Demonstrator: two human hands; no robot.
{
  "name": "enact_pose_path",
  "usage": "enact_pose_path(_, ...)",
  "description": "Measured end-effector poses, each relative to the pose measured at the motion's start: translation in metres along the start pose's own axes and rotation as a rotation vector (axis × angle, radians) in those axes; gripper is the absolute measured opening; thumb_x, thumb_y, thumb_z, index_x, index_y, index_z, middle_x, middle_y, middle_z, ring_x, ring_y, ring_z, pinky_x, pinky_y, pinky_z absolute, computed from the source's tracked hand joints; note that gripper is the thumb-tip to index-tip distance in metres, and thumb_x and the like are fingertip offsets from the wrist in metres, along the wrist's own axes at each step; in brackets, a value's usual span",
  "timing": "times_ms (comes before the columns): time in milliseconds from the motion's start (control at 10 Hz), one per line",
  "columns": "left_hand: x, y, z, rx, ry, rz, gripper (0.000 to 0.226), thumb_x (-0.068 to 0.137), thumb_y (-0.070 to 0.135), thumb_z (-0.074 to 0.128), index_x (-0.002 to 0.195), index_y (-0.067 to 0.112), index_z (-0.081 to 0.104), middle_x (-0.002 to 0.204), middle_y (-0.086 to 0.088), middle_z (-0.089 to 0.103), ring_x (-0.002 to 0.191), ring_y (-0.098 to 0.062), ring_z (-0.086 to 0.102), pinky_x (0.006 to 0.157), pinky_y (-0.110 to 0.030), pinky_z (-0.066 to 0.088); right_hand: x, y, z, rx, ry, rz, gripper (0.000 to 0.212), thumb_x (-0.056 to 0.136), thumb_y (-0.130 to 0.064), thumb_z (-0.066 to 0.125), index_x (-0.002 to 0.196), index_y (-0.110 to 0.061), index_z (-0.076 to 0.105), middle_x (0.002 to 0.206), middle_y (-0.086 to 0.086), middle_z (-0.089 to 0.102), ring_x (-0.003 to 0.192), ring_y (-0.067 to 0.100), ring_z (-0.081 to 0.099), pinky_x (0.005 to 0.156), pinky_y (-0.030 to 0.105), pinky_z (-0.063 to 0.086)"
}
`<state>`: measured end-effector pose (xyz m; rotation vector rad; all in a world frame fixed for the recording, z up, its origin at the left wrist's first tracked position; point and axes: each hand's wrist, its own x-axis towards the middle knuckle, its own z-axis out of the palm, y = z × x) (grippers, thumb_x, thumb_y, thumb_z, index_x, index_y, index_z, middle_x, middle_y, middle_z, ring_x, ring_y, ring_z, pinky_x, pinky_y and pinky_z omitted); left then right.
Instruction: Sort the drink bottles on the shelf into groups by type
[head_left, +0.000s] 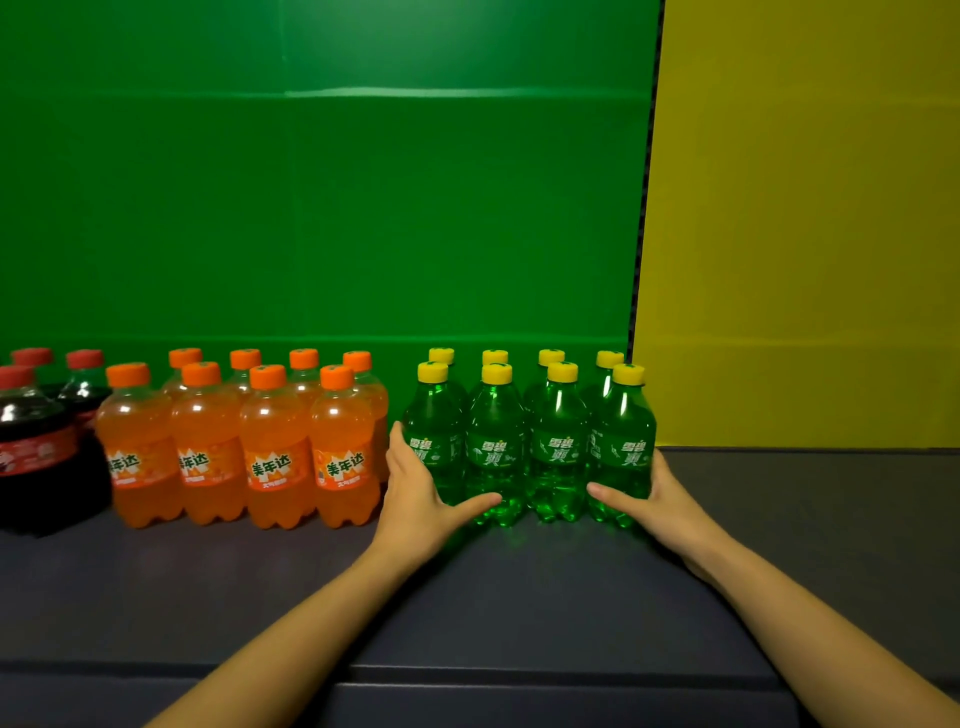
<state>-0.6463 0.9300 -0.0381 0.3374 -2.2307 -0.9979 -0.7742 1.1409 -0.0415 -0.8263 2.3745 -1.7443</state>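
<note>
Several green bottles with yellow caps (558, 447) stand in two rows at the middle right of the dark shelf (467, 597). My left hand (421, 493) presses against the leftmost front green bottle, thumb lying across the row's base. My right hand (654, 499) cups the rightmost front green bottle from the right side. Left of them stands a block of several orange bottles with orange caps (244, 447). At the far left are dark cola bottles with red caps (36, 415), partly cut off by the frame edge.
A green back wall (322, 208) rises behind the bottles and a yellow panel (805, 234) stands at the right. The shelf surface to the right of the green bottles and in front of all groups is bare. The shelf's front edge (519, 675) runs below my forearms.
</note>
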Motion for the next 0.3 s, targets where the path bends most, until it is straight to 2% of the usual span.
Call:
enact_pose_path(200,-0.004,0.006,-0.005,0.003,-0.032,-0.048,0.130,0.065,0.041,0.078,0.143,0.006,-0.019,0.156,-0.009,-0.009,0.145,-0.021,0.000,0.115,-0.029,0.011,-0.005,-0.006,-0.003,0.008,-0.014,0.022,0.105,0.066,-0.043,0.074,0.148,-0.025,0.010,0.152,-0.003,0.028,0.139,0.017,0.027,0.112,0.036,0.025)
enact_pose_path(300,-0.014,0.010,-0.014,-0.044,-0.009,-0.024,0.122,0.071,0.038,0.075,0.144,0.009,-0.018,0.157,-0.007,-0.009,0.145,-0.018,0.000,0.114,-0.028,0.009,-0.017,-0.021,-0.010,-0.041,0.060,0.005,0.116,0.060,-0.047,0.074,0.149,-0.023,0.003,0.157,0.001,0.015,0.143,0.020,0.019,0.115,0.041,0.021)
